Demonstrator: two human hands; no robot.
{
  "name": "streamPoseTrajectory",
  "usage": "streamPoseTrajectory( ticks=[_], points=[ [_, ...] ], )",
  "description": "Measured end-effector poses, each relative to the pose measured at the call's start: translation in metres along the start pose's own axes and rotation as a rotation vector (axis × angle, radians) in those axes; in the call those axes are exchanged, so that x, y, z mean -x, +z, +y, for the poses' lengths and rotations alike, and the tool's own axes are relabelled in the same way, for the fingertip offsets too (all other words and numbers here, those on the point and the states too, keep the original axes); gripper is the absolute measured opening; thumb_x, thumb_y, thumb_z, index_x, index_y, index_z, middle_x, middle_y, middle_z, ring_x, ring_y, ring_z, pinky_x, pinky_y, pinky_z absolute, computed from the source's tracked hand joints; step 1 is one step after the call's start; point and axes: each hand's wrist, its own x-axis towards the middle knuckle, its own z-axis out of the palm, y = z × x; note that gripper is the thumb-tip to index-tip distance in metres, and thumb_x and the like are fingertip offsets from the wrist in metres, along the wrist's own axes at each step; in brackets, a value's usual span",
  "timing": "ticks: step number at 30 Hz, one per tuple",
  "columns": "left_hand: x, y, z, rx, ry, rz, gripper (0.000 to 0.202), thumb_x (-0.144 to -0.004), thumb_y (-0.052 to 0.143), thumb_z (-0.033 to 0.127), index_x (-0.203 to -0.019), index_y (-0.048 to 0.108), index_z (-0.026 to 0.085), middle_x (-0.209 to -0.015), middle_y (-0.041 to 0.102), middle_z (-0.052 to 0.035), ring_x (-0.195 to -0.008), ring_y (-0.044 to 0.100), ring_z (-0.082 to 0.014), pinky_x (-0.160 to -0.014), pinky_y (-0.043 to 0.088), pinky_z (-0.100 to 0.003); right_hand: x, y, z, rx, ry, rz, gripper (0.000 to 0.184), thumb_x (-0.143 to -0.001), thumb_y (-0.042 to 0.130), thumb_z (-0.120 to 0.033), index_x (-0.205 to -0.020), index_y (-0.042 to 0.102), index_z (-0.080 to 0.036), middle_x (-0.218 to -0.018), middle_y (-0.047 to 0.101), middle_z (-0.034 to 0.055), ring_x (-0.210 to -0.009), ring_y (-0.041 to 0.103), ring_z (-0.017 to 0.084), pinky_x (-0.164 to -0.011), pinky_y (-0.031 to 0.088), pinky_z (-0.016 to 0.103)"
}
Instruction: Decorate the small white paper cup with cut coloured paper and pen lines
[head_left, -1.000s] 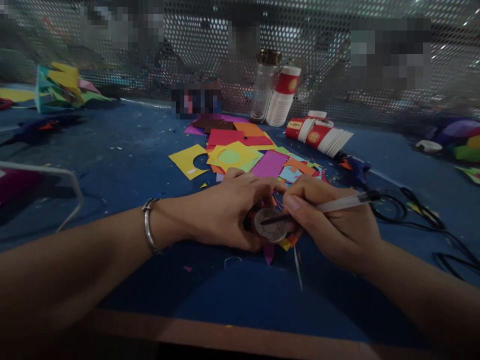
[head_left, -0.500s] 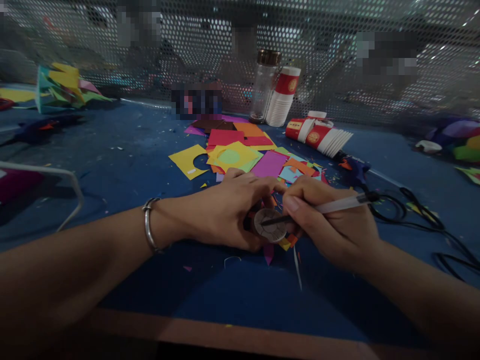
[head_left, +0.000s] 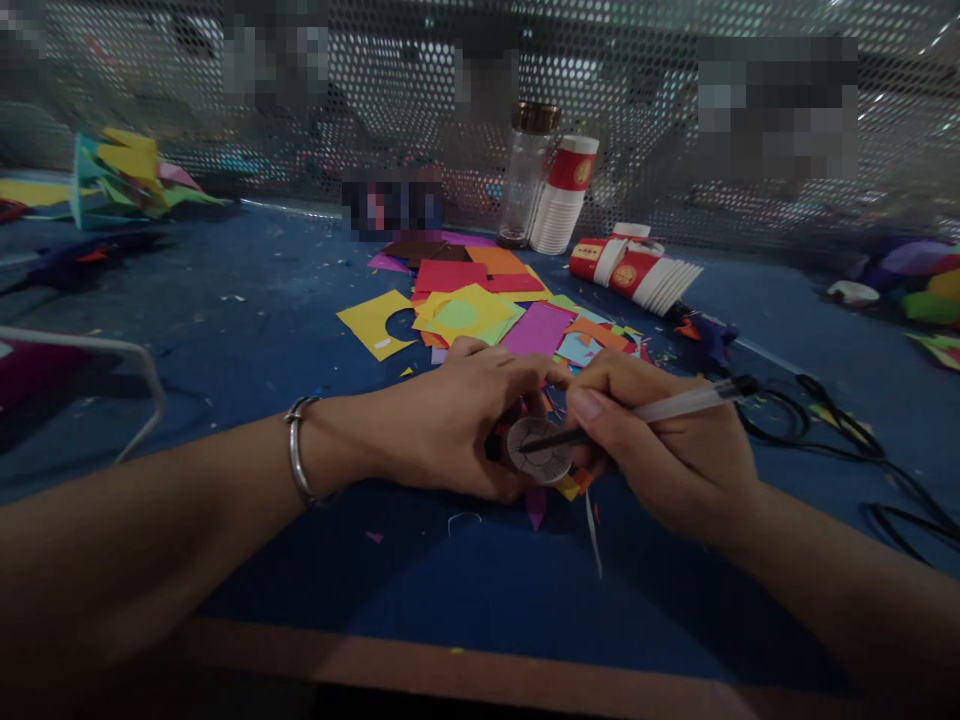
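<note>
My left hand (head_left: 457, 420), with a silver bangle at the wrist, curls round what looks like an upturned paper cup. Its pale round bottom (head_left: 540, 462) faces up and bears thin dark lines; the fingers hide most of its side. In my right hand (head_left: 667, 440) is a pen (head_left: 686, 403) with a translucent barrel, pinched between thumb and fingers. The dark tip end of the pen rests over the round bottom. A purple pointed paper piece (head_left: 535, 508) and orange and yellow bits show just below the cup.
Coloured paper sheets (head_left: 536, 328) and scraps lie beyond my hands on the blue table (head_left: 300, 580). Stacked paper cups (head_left: 562, 205), a clear bottle (head_left: 525, 180) and toppled cups (head_left: 637, 275) stand or lie behind. A glue gun (head_left: 709, 340) and black cable (head_left: 832, 455) are at right.
The back end of the pen has tipped slightly upward and right, while its tip stays near the left of the round bottom. My left hand keeps its place.
</note>
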Motion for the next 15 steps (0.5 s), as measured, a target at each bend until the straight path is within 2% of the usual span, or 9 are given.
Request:
streamPoseTrajectory(
  ticks=[11, 15],
  points=[
    [-0.0004, 0.0006, -0.0011, 0.017, 0.007, 0.002, 0.047, -0.071, 0.078, 0.026, -0.112, 0.056, 0.024, -0.105, 0.069, -0.0013, -0.099, 0.061, -0.0256, -0.094, 0.036, -0.042, -0.0006, -0.0017, -0.0001, 0.09, -0.071, -0.006, 0.025, -0.099, 0.05, -0.016, -0.074, 0.053, -0.022, -0.061, 0.057, -0.0038, -0.049, 0.049, 0.009, -0.046, 0.038, 0.024],
    [-0.0004, 0.0004, -0.0009, 0.014, 0.004, -0.001, 0.048, -0.071, 0.077, 0.027, -0.113, 0.056, 0.024, -0.109, 0.068, -0.0028, -0.102, 0.06, -0.0271, -0.094, 0.036, -0.043, -0.0004, 0.0007, 0.0015, 0.059, -0.075, -0.013, 0.024, -0.099, 0.049, -0.016, -0.076, 0.053, -0.021, -0.064, 0.056, -0.0034, -0.052, 0.049, 0.009, -0.049, 0.04, 0.024]
  ],
)
